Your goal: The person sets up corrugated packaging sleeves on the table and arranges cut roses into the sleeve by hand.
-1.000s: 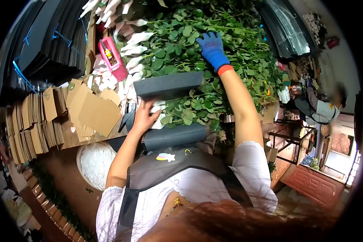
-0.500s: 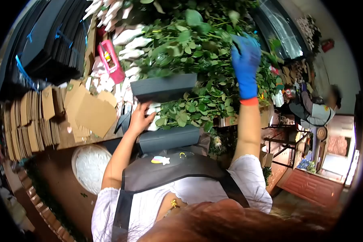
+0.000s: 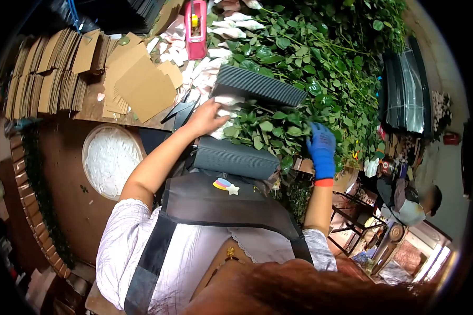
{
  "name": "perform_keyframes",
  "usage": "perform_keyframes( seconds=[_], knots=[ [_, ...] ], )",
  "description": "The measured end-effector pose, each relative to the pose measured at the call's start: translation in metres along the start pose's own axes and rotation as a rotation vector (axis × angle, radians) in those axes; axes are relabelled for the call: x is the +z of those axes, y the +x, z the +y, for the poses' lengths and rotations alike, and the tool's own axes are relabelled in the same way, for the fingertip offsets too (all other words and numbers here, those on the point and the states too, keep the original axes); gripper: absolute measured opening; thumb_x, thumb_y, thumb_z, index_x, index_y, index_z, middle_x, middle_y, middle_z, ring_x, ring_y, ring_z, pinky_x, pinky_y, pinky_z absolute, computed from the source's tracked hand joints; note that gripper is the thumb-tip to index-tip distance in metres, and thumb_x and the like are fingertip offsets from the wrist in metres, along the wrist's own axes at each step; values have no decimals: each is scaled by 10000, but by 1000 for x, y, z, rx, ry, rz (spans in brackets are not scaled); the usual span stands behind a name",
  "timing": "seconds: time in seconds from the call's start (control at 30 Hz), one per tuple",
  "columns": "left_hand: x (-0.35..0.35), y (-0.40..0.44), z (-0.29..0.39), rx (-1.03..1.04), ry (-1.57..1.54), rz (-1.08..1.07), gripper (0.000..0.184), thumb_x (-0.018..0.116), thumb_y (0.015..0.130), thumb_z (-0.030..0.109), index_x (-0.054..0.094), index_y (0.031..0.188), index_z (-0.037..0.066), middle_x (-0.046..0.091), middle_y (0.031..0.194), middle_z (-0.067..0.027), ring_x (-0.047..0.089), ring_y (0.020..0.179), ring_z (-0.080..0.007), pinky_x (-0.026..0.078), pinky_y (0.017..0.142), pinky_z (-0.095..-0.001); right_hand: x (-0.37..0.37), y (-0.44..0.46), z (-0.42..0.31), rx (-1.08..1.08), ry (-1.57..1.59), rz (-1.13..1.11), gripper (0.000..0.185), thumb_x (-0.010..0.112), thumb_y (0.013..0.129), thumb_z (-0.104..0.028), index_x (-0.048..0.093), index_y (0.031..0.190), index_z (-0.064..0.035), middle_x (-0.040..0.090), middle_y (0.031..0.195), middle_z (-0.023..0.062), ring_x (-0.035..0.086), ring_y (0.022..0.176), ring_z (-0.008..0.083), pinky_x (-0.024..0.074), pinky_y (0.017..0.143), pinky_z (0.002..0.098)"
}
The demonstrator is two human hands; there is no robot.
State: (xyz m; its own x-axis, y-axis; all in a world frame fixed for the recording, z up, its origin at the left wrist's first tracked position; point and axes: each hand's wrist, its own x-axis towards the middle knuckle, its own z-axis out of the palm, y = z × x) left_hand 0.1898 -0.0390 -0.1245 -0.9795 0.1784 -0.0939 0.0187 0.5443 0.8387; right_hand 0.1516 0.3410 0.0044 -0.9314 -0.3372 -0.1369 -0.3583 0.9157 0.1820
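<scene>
Between the two ribbed boards: white-netted flower heads at the left end, leafy stems running right; the far ribbed board slants above them, the near ribbed board lies along the apron side.
Prints and writing: a star-and-rainbow picture on the dark apron, with a small yellow mark to its right; faint markings on the back of the glove are too small to read.
Left hand: bare, arm reaching up and inward; the thumb stands apart from the fingers, and the fingertips rest on the netted heads.
Right hand: in a blue glove with a red cuff, forearm nearly upright in view, fingers at the right end of the stems; whether they pinch any, I cannot tell.
Table edge: bare wood of the table shows at the left, under loose cardboard sheets and beside upright cardboard stacks; black scissors lie near the left wrist.
Room beyond the edge: brown floor, with a round basin of white pieces left of the left forearm.
Far side: a pink caddy left of further netted heads; piled foliage reaches toward wrapped dark sheets.
Right background: another person, well apart.
</scene>
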Motion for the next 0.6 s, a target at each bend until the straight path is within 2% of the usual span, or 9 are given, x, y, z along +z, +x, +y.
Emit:
perform_keyframes(
  seconds=[0.03,0.07,0.17,0.23,0.3,0.37,0.4,0.53,0.6],
  knots=[
    [0,0,1,26,1,24,391,723,868,303,700,1161,45,627,1150,-201,638,1051,-368,519,945,-433,-37,-3,-12,29,-73,-17,431,714,871,-265,628,1284,-173,647,1261,114,611,1154,323,497,975,423],
    [-3,-2,8,20,3,25,388,721,869,301,703,1165,50,626,1142,-203,638,1050,-370,520,945,-435,-55,-4,-19,4,-60,-10,484,709,881,-305,589,1332,-176,681,1199,116,650,1071,323,531,891,424],
    [-7,-2,16,24,-4,26,379,714,873,292,710,1172,59,623,1124,-208,630,1053,-381,517,950,-440,-93,6,-68,-311,471,55,504,676,899,-369,567,1346,-165,720,1058,117,691,956,314,551,793,436],
    [-3,-3,13,56,26,31,399,719,872,268,681,1209,58,622,1133,-204,628,1055,-379,518,942,-432,-96,25,-120,-267,460,-112,466,627,920,-435,604,1282,-142,731,937,134,708,855,326,555,727,446],
    [3,-4,6,106,95,48,465,735,866,225,617,1282,52,622,1160,-194,634,1056,-366,524,921,-411,-48,57,-146,-210,303,-185,436,601,924,-474,662,1183,-129,733,929,142,710,853,331,552,746,458],
    [-4,-8,17,217,82,146,376,730,870,230,615,1166,28,594,1046,-197,597,968,-384,507,861,-447,10,86,-147,-218,89,-237,435,593,925,-484,675,1161,-129,738,928,143,714,852,334,551,758,467],
    [-4,-8,15,226,107,158,369,736,869,239,602,1131,17,589,1042,-198,587,954,-387,497,857,-451,15,98,-148,-76,87,-425,441,587,921,-493,685,1178,-148,736,1043,140,706,962,326,552,833,472],
    [-10,-6,21,179,63,211,341,715,907,314,613,958,-8,578,912,-195,565,903,-392,473,815,-460,21,94,-144,-26,149,-324,431,572,932,-477,693,1218,-179,677,1256,134,653,1131,327,527,958,472],
    [-7,5,13,164,44,262,336,665,952,325,641,843,9,571,797,-170,572,858,-370,470,775,-455,26,96,-147,-32,114,-308,425,570,932,-476,695,1214,-183,683,1243,137,659,1116,332,531,947,474]
  ],
)
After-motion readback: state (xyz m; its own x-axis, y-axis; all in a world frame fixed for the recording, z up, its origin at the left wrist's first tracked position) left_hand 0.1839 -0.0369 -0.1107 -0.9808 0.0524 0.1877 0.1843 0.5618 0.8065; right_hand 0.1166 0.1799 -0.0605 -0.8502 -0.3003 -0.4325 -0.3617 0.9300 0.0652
